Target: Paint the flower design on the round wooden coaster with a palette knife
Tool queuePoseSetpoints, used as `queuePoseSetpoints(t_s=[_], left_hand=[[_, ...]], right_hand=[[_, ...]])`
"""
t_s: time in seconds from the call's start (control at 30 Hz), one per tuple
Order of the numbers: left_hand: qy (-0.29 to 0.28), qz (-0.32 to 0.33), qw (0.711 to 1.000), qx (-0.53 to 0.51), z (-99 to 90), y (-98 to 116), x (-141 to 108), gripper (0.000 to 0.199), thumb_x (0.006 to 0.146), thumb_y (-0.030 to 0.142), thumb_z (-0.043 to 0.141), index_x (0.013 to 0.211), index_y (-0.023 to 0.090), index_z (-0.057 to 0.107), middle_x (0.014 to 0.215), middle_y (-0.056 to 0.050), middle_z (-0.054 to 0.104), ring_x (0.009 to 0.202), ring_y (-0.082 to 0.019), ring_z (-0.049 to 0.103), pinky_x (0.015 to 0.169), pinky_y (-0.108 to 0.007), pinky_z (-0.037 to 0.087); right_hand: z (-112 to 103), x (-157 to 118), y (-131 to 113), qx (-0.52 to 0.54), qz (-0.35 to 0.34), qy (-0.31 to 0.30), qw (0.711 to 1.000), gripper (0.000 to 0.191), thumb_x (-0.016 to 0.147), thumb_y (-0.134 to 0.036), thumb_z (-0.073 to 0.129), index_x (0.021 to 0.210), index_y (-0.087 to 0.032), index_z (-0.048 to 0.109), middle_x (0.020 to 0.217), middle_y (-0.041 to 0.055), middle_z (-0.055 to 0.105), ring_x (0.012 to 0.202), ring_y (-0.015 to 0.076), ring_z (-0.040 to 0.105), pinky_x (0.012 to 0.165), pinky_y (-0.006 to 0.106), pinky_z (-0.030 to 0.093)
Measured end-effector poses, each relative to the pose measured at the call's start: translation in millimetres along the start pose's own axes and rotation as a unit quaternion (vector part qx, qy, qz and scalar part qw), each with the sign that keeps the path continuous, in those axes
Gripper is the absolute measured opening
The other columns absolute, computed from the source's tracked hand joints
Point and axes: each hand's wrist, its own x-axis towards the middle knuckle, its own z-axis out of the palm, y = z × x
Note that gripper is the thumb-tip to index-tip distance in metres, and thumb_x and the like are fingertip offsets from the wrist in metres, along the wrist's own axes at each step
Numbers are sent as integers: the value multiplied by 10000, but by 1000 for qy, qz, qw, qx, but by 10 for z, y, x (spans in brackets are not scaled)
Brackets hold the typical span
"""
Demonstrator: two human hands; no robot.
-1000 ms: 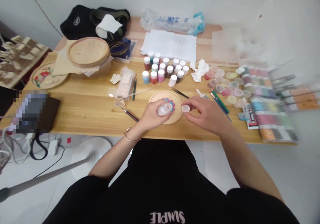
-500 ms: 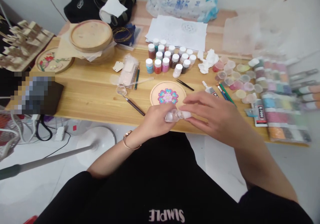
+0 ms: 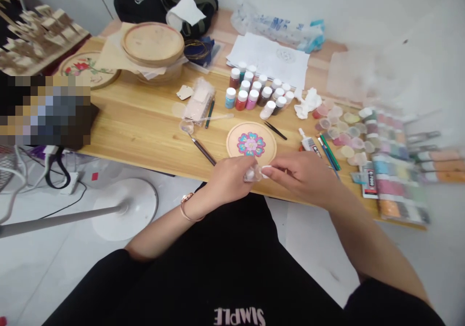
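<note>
The bottle (image 3: 250, 174) looks like glossy plastic, the plaque (image 3: 251, 144) smooth, matt wood.

Can't see the whole clear bottle (image 3: 251, 174) in the left hand (image 3: 231, 179), identify the pixelated object (image 3: 49, 115), or follow the floor-stand pole (image 3: 65, 222) off-frame.

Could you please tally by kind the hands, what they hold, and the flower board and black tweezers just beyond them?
Hands: 2 (left hand, right hand)
Held clear bottle: 1
Held white cap: 1
Round flower board: 1
Pair of black tweezers: 1
Total: 6
</note>
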Motion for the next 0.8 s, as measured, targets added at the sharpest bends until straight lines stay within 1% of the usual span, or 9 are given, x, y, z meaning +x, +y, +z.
queuePoseSetpoints(t_s=[0.07,0.13,0.17,0.3,0.33,0.47,0.63,0.73,0.8], left_hand=[[-14,-17,1000,-12,-25,-34,6,111,808,159,642,915,187,654,804,-26,729,725,-196,685,620,-268,408],[-23,-26,999,-22,-46,-71,17,127,802,143,641,921,185,656,809,-24,732,724,-190,685,626,-267,416],[-24,-27,999,-22,-52,-90,23,117,808,147,637,917,184,656,810,-26,733,727,-192,687,627,-268,417],[-14,-17,1000,-17,-57,-161,40,80,853,194,623,921,178,661,854,-48,753,787,-220,719,645,-284,439],[-9,-13,1000,-22,-59,-180,40,96,855,200,626,940,180,665,877,-50,761,805,-223,727,654,-286,449],[13,-2,999,-33,-70,-263,37,127,830,184,633,953,189,665,880,-40,771,796,-216,735,649,-280,465],[49,15,999,-20,-74,-338,62,104,818,177,627,918,193,651,856,-39,772,778,-213,741,630,-271,465],[55,26,998,-19,-63,-363,82,112,816,191,655,928,197,654,854,-37,776,772,-214,745,627,-270,474],[57,39,997,-16,-44,-376,86,156,799,171,662,952,199,660,860,-33,781,778,-218,750,627,-272,486]], right_hand=[[-20,43,10,21,-14,-20,999,412,1003,-534,493,906,-198,712,764,22,729,624,127,614,563,263,404],[-40,85,13,36,-37,-21,998,373,1001,-500,515,1136,-202,695,942,49,765,725,137,663,640,264,469],[-44,107,12,31,-43,-22,998,361,1010,-475,503,1145,-199,692,940,52,762,728,137,662,647,263,472],[-29,206,6,-53,-27,-38,998,519,1056,-483,378,745,-194,676,652,27,679,581,132,578,540,272,357],[-24,230,3,-64,-31,-37,997,523,1049,-510,391,753,-194,683,669,28,693,576,131,575,539,272,355],[-15,311,-19,-54,-79,-16,995,351,1034,-452,483,1053,-192,718,879,40,765,628,118,608,618,263,440],[6,383,-28,-93,-51,-34,994,506,1057,-467,394,733,-189,665,648,25,678,588,136,582,548,278,344],[18,394,-42,-85,-63,-24,994,419,1047,-467,427,936,-187,719,812,48,748,653,140,616,592,271,380],[33,389,-67,-86,-59,-16,994,383,1039,-453,450,992,-180,715,815,50,743,659,142,611,600,268,377]])
